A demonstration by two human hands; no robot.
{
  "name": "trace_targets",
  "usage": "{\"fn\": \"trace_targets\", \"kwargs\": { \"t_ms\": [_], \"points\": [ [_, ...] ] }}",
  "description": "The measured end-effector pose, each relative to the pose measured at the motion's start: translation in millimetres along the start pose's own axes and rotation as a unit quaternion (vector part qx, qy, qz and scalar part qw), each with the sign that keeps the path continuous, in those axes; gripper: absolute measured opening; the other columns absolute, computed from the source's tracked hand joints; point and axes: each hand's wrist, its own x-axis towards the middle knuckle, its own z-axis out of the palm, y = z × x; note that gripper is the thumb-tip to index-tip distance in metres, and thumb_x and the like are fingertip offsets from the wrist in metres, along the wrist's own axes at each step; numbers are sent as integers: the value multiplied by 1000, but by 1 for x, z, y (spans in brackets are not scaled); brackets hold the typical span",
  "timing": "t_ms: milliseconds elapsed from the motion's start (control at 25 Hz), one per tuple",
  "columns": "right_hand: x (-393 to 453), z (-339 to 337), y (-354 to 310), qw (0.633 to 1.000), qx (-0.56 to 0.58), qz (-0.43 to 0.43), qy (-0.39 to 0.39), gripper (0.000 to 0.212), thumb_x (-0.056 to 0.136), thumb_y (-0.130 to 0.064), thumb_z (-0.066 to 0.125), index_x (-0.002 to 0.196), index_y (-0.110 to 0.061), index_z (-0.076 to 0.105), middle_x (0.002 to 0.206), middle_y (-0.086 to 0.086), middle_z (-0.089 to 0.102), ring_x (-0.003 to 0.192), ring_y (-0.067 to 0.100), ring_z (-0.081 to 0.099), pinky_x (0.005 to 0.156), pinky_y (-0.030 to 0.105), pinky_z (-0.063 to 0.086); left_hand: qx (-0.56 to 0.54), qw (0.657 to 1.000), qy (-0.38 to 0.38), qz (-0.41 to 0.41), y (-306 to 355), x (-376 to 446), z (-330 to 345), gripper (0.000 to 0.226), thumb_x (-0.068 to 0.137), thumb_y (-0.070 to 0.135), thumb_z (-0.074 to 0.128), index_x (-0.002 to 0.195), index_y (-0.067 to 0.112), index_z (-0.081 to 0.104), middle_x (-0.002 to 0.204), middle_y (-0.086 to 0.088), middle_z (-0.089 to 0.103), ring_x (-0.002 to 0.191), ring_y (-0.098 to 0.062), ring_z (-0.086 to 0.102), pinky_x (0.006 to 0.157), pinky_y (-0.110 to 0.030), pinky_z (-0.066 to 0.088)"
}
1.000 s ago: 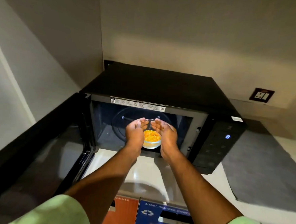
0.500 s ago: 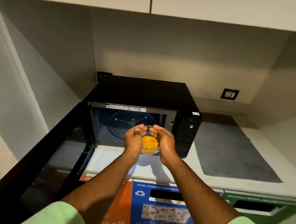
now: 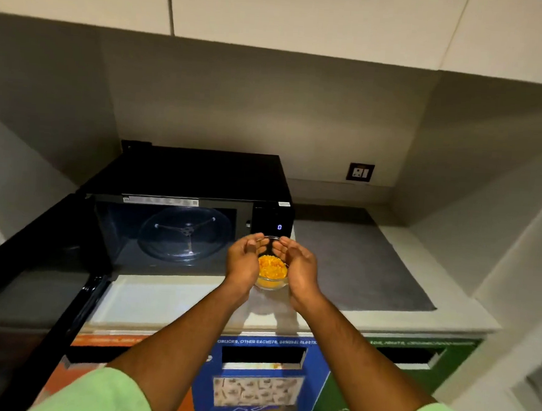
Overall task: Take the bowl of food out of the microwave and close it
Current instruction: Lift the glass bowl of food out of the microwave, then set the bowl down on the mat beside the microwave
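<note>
A small clear glass bowl of orange-yellow food (image 3: pixel 272 271) is cupped between my left hand (image 3: pixel 242 265) and my right hand (image 3: pixel 300 268), held in the air in front of the microwave's control panel, above the counter's front strip. The black microwave (image 3: pixel 201 174) stands on the counter at the left. Its door (image 3: pixel 33 285) hangs wide open to the left. Inside, the glass turntable (image 3: pixel 184 234) is bare.
A grey mat (image 3: pixel 361 269) lies on the pale counter (image 3: pixel 415 321) to the right of the microwave. A wall socket (image 3: pixel 360 172) sits behind it. Below the counter edge are orange, blue and green bin fronts (image 3: pixel 260 381). Cabinets hang overhead.
Both hands have drawn the bowl out of the microwave cavity and carried it to the right, in front of the control panel. The view has pulled back.
</note>
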Motion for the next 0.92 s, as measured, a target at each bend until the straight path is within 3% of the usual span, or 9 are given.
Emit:
{"fn": "trace_targets", "kwargs": {
  "t_ms": [120, 240, 480, 640, 800, 920],
  "points": [
    [16, -51, -18, 1000, -5, 3, 18, 30, 100, -8, 47, 119, 3, 68, 111, 21, 74, 104, 31, 72, 95, 39, 58, 0, 1000, -17, -6, -6, -10, 55, 35, 107, 11, 37, 124, 4, 67, 121, -18, 73, 114, -31, 69, 105, -47, 54],
    [27, -95, -31, 999, -7, -2, 31, 26, 100, -6, 49, 111, 1, 72, 97, 14, 77, 84, 20, 76, 73, 26, 62, 20, 999, -23, -9, -15, -19, 98, 34, 107, 13, 38, 119, 8, 69, 122, -15, 73, 114, -30, 69, 104, -47, 55],
    [59, -173, -47, 995, -52, -4, 79, 26, 102, -15, 49, 111, -8, 73, 111, 14, 77, 107, 27, 72, 102, 42, 54, 43, 997, -18, -61, -23, -30, 178, 21, 102, 17, 50, 108, 13, 70, 124, -13, 71, 117, -30, 65, 106, -44, 50],
    [86, -208, -53, 991, -55, -2, 119, 29, 102, -15, 48, 119, -4, 69, 116, 15, 74, 112, 30, 70, 105, 46, 52, 94, 991, -22, -96, -30, -32, 206, 29, 102, 28, 50, 118, 10, 67, 117, -15, 69, 101, -29, 64, 82, -36, 54],
    [108, -227, -54, 987, -40, -6, 154, 25, 101, -9, 47, 100, -21, 68, 119, 14, 72, 106, 23, 67, 103, 38, 51, 89, 981, -79, -153, -44, -27, 231, 29, 103, 27, 45, 114, 9, 66, 112, -20, 71, 104, -36, 69, 98, -52, 58],
    [129, -236, -51, 985, -32, 6, 168, 23, 100, -10, 49, 98, -24, 67, 119, 11, 71, 105, 22, 66, 95, 32, 51, 87, 977, -105, -165, -55, -10, 247, 30, 102, 15, 43, 117, 7, 67, 115, -21, 72, 107, -36, 70, 96, -47, 59]
  ]
}}
